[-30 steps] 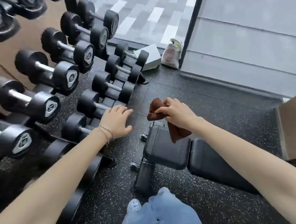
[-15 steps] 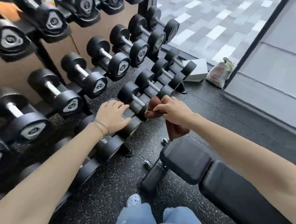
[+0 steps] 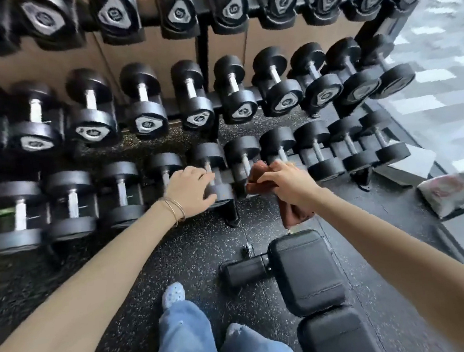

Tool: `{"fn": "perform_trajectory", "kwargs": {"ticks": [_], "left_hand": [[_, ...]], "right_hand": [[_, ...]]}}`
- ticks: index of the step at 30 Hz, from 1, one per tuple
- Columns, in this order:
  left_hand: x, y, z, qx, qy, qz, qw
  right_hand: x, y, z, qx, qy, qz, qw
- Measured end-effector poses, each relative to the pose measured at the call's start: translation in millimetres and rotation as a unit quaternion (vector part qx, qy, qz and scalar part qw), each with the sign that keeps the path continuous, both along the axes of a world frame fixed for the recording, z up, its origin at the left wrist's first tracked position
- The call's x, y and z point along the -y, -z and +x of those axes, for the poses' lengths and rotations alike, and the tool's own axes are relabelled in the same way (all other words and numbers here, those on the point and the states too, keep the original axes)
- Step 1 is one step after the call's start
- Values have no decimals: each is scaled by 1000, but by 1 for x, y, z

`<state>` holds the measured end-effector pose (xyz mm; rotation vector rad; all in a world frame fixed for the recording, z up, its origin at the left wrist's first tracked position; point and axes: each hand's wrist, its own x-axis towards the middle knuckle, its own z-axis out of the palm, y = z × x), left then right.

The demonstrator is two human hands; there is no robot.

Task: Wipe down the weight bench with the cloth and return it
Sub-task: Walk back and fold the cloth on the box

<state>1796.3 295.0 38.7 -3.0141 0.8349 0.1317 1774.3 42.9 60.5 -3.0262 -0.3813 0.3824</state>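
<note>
The person stands on the near side and stretches both arms toward the rack (image 3: 205, 64) of dumbbells on the far side. The right hand (image 3: 288, 181) grasps the cloth (image 3: 295, 213): fingers and thumb are curled round its upper part, a bunched end comes out to the left of the knuckles, and the rest hangs loose under the wrist. So the cloth is in the air, just in front of the lowest row of dumbbells and beyond the far end of the bench (image 3: 306, 271), not touching the pad. The left hand (image 3: 191, 191) is released, its relaxed fingers spread over one dumbbell (image 3: 208, 155) of the lowest row; I cannot tell if it rests on it or only hovers close.

The cloth looks small, soft and very light. It folds by itself and has no stiffness, so for wiping it is better to take it as a wad in the whole palm, not by one corner. It should not slip from dry fingers, and nothing in it can break. The bench pad is black and smooth, so the cloth will probably glide over it easily. I judge that the step in hand is the return of the cloth, but where its place is I cannot see.
</note>
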Motion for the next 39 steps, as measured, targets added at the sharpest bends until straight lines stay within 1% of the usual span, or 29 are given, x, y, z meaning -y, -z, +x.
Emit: {"fn": "perform_trajectory", "kwargs": {"ticks": [7,13,18,21,30,39], "left_hand": [[-96,1,-71,-18,-141,29,989],[-176,7,-133,-28,-235,35,971],[-246,16,-187,-40,-297,42,953],[-290,20,-216,-53,-324,42,944],[-431,19,-272,-59,-357,39,931],[-528,30,-305,-71,-411,22,909]], "right_hand": [[-99,4,2,23,-148,14,989],[-197,12,-10,11,-262,22,965],[-281,21,-33,-4,-332,12,943],[-332,23,-49,-12,-353,18,935],[-487,22,-94,-7,-397,22,917],[-603,23,-113,-21,-448,16,894]]}}
